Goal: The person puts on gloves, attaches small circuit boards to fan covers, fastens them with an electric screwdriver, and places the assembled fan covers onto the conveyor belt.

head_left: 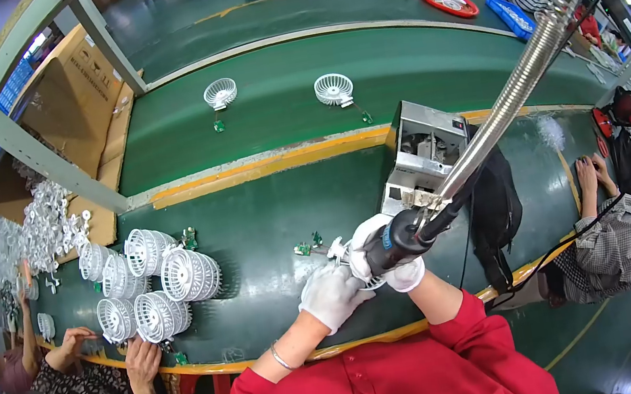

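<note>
My right hand point(366, 245), in a white glove, is wrapped round a black electric screwdriver point(401, 241) that hangs from above. My left hand point(330, 296), also gloved, is closed on a white plastic fan cage point(336, 250) under the tool. Hands and screwdriver hide most of this cage, and the tool's tip is out of sight. Small green circuit boards point(304, 248) lie just beyond my left hand. Stacks of white slatted fan cages point(190, 274) stand on the bench to the left.
A metal machine point(431, 143) stands beyond my right hand, beside a black bag point(495, 211). Two fan cages point(334, 89) with boards lie on the green conveyor point(270, 114). A flexible metal hose point(514, 104) crosses the right side. Co-workers sit on both sides; one hand point(142, 360) touches the bench near the stacks.
</note>
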`<state>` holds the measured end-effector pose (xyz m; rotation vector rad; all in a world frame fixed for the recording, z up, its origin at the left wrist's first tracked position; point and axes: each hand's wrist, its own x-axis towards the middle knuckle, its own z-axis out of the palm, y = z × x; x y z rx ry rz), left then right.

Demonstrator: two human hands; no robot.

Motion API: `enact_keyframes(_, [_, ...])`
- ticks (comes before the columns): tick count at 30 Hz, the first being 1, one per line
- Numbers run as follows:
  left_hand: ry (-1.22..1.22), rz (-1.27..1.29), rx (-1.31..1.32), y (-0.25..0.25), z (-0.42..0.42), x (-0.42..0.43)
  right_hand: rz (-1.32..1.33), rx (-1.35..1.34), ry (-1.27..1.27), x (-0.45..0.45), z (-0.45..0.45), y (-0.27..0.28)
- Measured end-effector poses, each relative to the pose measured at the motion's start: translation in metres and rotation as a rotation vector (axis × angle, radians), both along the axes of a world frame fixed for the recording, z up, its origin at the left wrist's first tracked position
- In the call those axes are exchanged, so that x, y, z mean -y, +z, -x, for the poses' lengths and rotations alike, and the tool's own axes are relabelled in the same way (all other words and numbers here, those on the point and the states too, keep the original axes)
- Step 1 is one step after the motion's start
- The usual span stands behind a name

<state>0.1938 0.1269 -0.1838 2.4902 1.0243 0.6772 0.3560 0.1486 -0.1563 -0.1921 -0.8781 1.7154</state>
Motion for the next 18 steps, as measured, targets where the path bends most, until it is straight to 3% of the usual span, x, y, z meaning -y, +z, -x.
enact_keyframes(2, [-0.028, -0.043, 0.006, 0.011, 0.003, -0.001, 0.006, -0.067, -0.046, 0.005, -0.001, 0.012])
enact_keyframes(4, [-0.051, -0.153, 0.071, 0.010, 0.010, -0.012, -0.124, 0.074, -0.347, 0.010, -0.012, 0.045])
enact_keyframes(5, [0.020, -0.183, -0.015, 0.018, 0.018, -0.018, -0.230, 0.168, -0.516, 0.008, -0.019, 0.063])
enact_keyframes(6, [0.176, -0.243, 0.086, 0.025, 0.025, -0.027, -0.304, 0.265, -0.667, 0.003, -0.025, 0.075])
enact_keyframes(7, [0.324, -0.209, 0.019, 0.038, 0.033, -0.034, -0.321, 0.303, -0.767, -0.001, -0.033, 0.081])
enact_keyframes(9, [0.655, -0.307, 0.246, 0.045, 0.038, -0.057, -0.192, 0.174, -0.754, -0.008, -0.048, 0.073])
enact_keyframes(11, [0.579, -0.329, 0.236, 0.045, 0.041, -0.060, -0.196, 0.256, -0.853, -0.017, -0.058, 0.060])
enact_keyframes(14, [0.079, -0.013, 0.127, 0.016, 0.032, -0.040, -0.172, 0.212, -0.804, -0.018, -0.062, 0.046])
enact_keyframes(15, [0.017, 0.168, -0.061, 0.018, 0.024, -0.028, -0.177, 0.201, -0.803, -0.018, -0.060, 0.043])
enact_keyframes(18, [-0.077, 0.130, -0.143, 0.004, 0.007, -0.011, -0.047, 0.139, -0.683, -0.004, -0.045, 0.043])
